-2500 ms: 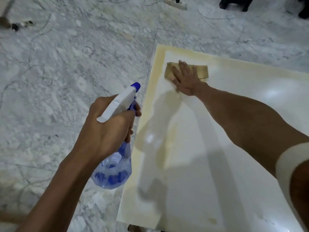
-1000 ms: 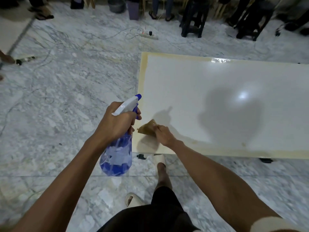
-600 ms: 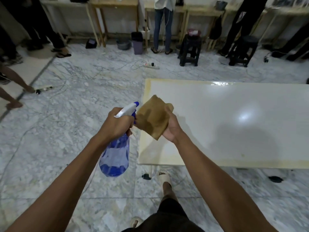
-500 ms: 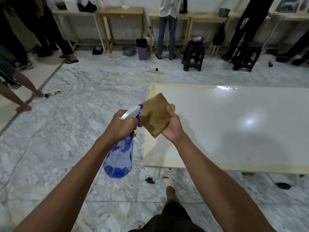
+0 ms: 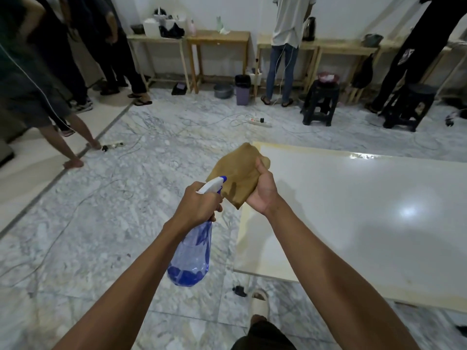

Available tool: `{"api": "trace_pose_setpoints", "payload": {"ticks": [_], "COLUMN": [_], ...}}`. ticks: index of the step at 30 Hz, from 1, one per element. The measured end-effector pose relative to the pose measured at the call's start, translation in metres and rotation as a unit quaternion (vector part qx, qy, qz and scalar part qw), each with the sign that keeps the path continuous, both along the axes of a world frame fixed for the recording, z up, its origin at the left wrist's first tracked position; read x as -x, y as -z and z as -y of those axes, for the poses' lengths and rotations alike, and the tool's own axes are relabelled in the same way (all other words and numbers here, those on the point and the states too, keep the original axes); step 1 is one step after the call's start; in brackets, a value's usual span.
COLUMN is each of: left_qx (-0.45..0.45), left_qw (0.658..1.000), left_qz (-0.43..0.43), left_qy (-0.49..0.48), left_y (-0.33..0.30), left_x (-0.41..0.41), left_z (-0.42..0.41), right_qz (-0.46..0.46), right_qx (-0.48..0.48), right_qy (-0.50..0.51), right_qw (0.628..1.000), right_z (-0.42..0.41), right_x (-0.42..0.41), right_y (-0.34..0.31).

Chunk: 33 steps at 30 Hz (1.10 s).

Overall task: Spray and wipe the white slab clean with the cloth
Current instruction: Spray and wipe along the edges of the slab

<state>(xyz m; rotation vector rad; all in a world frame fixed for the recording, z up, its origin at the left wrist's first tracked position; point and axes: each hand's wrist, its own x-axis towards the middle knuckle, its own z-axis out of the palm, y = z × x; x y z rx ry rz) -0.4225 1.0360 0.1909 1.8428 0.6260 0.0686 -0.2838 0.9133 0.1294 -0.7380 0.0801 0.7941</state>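
Current step reads as wetting the cloth, not the slab. Left hand (image 5: 198, 205) is wrapped around the neck of the spray bottle (image 5: 190, 253), a finger curled at the trigger, nozzle aimed at the cloth (image 5: 236, 176) and almost touching it. Bottle hangs off the slab's left side, over the marble floor (image 5: 121, 203), with only a shallow pool of blue liquid in the bottom. Right hand (image 5: 262, 192) grips the brown cloth bunched up, thumb pressed on top, held in the air above the slab's near-left corner, not touching the surface. The slab (image 5: 353, 218) lies flat, low over the floor, on the person's right; glossy white with a yellowish band along its left and near edges, which I judge to be residue not yet cleared. No spray mist visible, so I can't tell whether the trigger is being pulled at this instant. Next move, as I see it: squeeze the trigger a time or two into the cloth, then bring the cloth down flat on the left edge band and wipe along it with firm pressure. Bottle needs to stay clear of the wiping path. Bystanders and stools stand beyond the slab's far edge, well apart.
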Motion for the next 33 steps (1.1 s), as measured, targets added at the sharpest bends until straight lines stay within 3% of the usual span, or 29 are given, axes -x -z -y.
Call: {"api": "trace_pose_setpoints", "payload": {"ticks": [13,20,27,33], "left_qx": [-0.019,0.037,0.067,0.050], "left_qw": [1.000,0.998,0.993,0.989], "left_qz": [-0.020,-0.055,-0.084,-0.103], "left_qy": [0.010,0.020,0.047,0.098], "left_y": [0.014,0.056,0.097,0.114], "left_x": [-0.144,-0.208,-0.272,-0.341], "left_z": [-0.009,-0.028,-0.073,-0.139], "right_qz": [-0.073,-0.068,0.006,0.250], "right_qx": [0.073,0.167,0.423,0.589], "right_qy": [0.020,0.017,0.001,0.074], "right_qw": [0.994,0.983,0.906,0.765], "right_z": [0.006,0.011,-0.011,-0.064], "right_x": [-0.126,-0.174,-0.282,-0.423], "right_y": [0.052,0.103,0.151,0.141]}}
